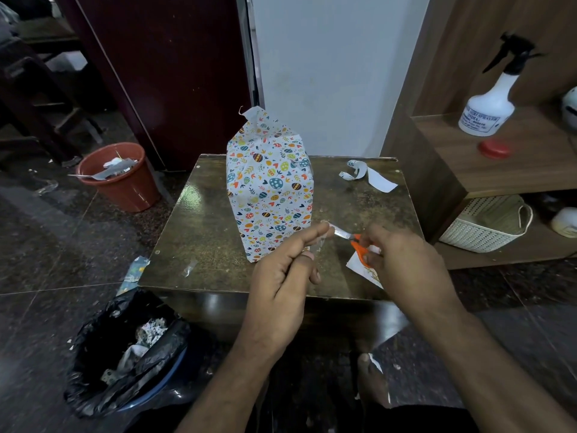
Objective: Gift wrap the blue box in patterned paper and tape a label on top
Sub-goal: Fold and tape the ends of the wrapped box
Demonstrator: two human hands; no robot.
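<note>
Box [270, 189] stood wrapped, top untucked, at table [193, 232] centre; your left hand [281, 276] pinched tape [321, 242], right hand [402, 264] gripped scissors [356, 245] at 5 o'clock; label untaped.

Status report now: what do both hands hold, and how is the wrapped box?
Left hand pinching clear tape strip. Right hand on orange scissors, blades at tape. Wrapped box upright, top ungathered, no label. Paper scrap clear behind.

Wrapped box [270, 189] upright, top paper ungathered
</note>
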